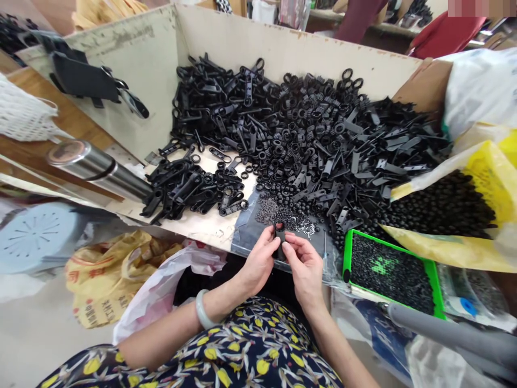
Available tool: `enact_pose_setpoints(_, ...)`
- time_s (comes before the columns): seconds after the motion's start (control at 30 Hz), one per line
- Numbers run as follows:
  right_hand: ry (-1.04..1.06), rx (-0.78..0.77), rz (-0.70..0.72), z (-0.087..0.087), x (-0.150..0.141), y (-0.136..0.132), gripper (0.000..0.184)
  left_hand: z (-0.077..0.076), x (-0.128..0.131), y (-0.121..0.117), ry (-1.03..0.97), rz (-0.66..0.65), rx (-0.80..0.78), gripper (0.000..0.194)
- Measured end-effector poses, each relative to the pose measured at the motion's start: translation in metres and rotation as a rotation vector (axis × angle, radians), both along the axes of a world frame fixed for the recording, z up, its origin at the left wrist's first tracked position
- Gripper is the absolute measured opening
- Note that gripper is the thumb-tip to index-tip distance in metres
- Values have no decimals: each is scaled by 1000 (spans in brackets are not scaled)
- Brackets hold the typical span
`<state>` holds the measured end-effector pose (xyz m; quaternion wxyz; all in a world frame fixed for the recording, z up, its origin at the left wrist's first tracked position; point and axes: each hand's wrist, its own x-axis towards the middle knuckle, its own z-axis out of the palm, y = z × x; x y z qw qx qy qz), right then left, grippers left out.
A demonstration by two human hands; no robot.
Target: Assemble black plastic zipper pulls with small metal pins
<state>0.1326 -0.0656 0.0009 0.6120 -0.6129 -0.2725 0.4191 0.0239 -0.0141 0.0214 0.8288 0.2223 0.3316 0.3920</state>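
Note:
Between my two hands, at the front edge of the work surface, is a black plastic part [281,236] with a ring at its upper end. My left hand [260,260] grips it from the left, fingers closed around its side. My right hand [305,264] pinches it from the right, with the thumb on its face. Just beyond my fingers lie small white pins [306,227] and a patch of tiny grey pieces [267,210]. A large heap of black rings [291,140] and flat black strips [398,143] spreads behind them.
Ringed black parts [189,186] are piled at the left beside a leaning steel flask [100,167]. To the right are a green tray [348,253] of small black pieces and a yellow-and-white bag [495,183] of black beads. A grey bar [440,326] juts in at lower right.

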Motion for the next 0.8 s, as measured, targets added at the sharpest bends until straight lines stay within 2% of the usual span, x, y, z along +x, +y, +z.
enact_pose_setpoints(0.2, 69, -17, 3, 4, -1, 0, 31, -6, 3, -2, 46, 15, 77, 40)
enact_pose_setpoints(0.37, 80, -18, -23, 7, -5, 0, 31, -8, 5, -5, 55, -2, 84, 34)
enact_pose_setpoints(0.57, -26, -46, -55, 7, -13, -5, 34, -5, 4, -5, 83, 18, 67, 29)
enact_pose_setpoints(0.8, -183, -65, -37, 2, -13, -10, 31, -4, 1, -2, 52, -16, 46, 29)
